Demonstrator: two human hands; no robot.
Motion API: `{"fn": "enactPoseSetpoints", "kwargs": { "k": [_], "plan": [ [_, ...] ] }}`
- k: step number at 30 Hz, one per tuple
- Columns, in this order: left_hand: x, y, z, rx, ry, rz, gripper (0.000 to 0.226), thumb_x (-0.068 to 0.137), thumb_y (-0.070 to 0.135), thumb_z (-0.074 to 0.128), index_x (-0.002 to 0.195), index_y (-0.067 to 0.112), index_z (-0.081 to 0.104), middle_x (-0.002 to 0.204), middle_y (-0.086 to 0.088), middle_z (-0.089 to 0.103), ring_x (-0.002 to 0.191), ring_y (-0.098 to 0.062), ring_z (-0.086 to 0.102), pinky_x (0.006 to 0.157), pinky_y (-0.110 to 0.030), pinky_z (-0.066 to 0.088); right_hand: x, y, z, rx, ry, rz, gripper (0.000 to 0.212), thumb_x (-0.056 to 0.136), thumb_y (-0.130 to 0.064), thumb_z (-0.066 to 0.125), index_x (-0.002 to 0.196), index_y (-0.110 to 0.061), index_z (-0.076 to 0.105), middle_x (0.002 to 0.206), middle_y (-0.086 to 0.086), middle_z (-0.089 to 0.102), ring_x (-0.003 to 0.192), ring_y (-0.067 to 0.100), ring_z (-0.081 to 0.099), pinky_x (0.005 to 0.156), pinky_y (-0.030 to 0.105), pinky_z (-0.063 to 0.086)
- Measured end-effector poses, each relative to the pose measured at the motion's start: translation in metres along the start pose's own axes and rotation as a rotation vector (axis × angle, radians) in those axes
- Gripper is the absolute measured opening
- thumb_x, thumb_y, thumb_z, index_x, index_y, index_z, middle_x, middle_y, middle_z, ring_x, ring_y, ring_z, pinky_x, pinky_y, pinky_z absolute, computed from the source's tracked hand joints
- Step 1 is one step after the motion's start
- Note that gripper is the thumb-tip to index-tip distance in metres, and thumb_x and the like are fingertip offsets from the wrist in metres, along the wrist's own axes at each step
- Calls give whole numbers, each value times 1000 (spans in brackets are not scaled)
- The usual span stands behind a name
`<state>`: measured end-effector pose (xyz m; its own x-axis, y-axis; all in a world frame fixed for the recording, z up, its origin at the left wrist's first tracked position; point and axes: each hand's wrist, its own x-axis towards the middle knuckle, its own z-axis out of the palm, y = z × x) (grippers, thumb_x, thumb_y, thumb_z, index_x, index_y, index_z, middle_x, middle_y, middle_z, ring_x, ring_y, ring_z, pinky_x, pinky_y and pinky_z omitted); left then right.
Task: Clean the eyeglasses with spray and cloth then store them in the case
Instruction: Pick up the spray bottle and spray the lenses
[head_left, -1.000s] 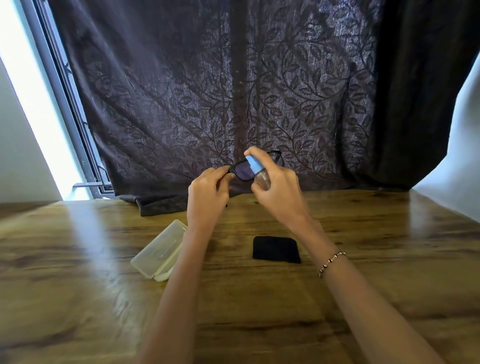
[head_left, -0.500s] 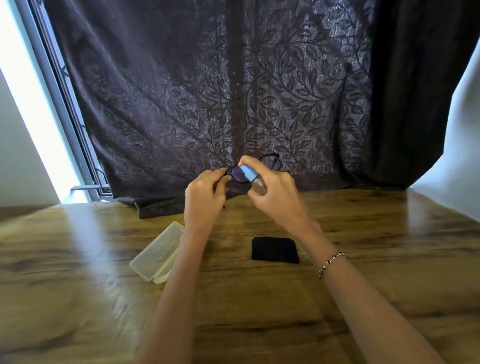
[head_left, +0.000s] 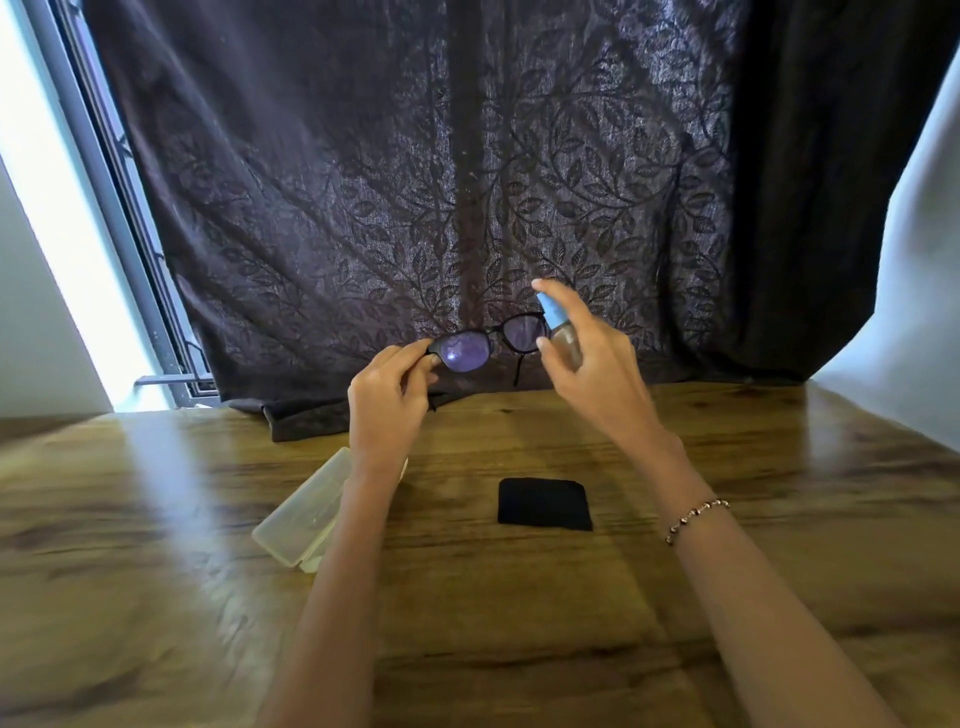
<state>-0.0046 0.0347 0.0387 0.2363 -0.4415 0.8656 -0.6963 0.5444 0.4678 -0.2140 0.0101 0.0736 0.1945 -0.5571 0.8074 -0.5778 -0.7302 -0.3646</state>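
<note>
the left hand (head_left: 387, 395) grips the eyeglasses (head_left: 467, 351) by the outer corner of the frame, fingers and thumb curled round the hinge end, much as it did half a second ago. the right hand (head_left: 597, 374) has drawn away to the right: earlier it was crowded against the lens nearest the left hand, covering most of it, and now that lens is in full view. this hand is wrapped round the spray bottle (head_left: 558, 332), forefinger on top of the blue cap, thumb against the clear body, the bottle tilted and overlapping the outer edge of the far lens. the eyeglasses are held in the air above the far edge of the table (head_left: 519, 623), in front of the dark leaf-patterned curtain (head_left: 467, 182), temples open and hanging down. the frame is thin and black; the lenses show a purple tint, and the nearer one has a bright speckled sheen. a beaded bracelet (head_left: 696, 518) sits on the right wrist. below the hands, the folded black cloth (head_left: 544, 504) and the translucent case (head_left: 306, 506), partly behind the left forearm, lie on the wood where they were.
</note>
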Motion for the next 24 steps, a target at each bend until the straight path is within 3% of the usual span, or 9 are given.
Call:
{"fn": "enactPoseSetpoints", "kwargs": {
  "k": [7,13,17,24],
  "plan": [
    [0,-2,-2,-30,4,-3,20,87,-3,61,106,-2,68,85,1,64,68,-4,65,70,-7,50,1,-1,-2,29,-68,40,67,80,-1,59,132,-38,40,60,5,53,53,11,50,54,26,46],
    [0,-1,-1,-27,6,2,20,87,-3,61,106,-2,68,84,1,64,69,1,63,71,-5,48,0,-1,2,3,-57,53,67,76,-1,60,129,-38,44,55,-5,46,48,8,45,57,34,53],
    [1,-2,-2,-15,5,9,20,87,-2,61,106,-2,68,84,1,64,68,-3,63,72,-6,49,-1,1,5,-1,-87,53,68,79,-4,61,134,-40,42,57,-5,46,50,7,45,57,30,50],
    [0,-1,-2,-16,-6,8,21,87,-3,61,108,-2,67,85,2,63,69,3,62,72,-6,49,-2,-3,5,-30,-57,68,66,77,-4,60,133,-37,45,58,-4,47,51,11,46,61,38,53]
  ]
}}
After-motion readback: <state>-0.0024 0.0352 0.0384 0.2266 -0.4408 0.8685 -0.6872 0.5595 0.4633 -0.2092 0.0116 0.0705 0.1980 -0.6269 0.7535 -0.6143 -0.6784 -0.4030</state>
